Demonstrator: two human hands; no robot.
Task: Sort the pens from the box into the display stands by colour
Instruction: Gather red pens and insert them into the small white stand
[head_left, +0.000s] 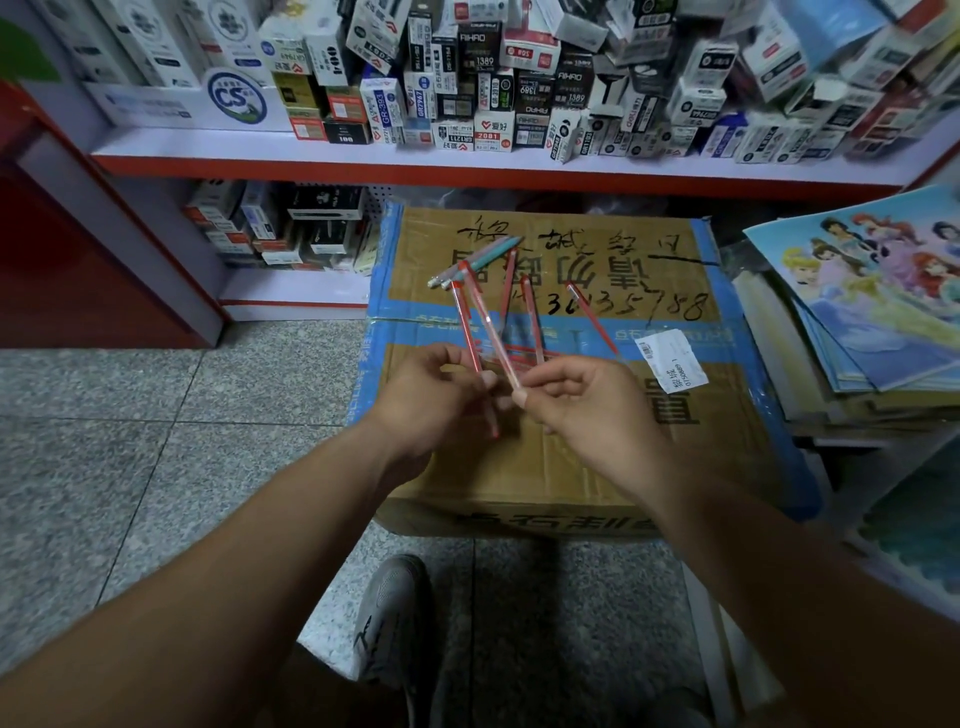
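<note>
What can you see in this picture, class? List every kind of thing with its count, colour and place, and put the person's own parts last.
Slim red plastic pens: at least five, red; two in the hands, the others over the box top.
Pastel plastic pens: two, teal and pink; box top, far side.
Brown cardboard box: one, brown with blue tape; on the floor below the shelf.
White paper label: one, white; box top, right.
Small stationery cartons: many, mostly white, black and red; on the shelves.
Cartoon-princess picture books: a stack, mainly blue; right of the box.
Grey shoe: one, grey; on the speckled floor.
Left hand: holds one red pen.
Right hand: pinches another.
</note>
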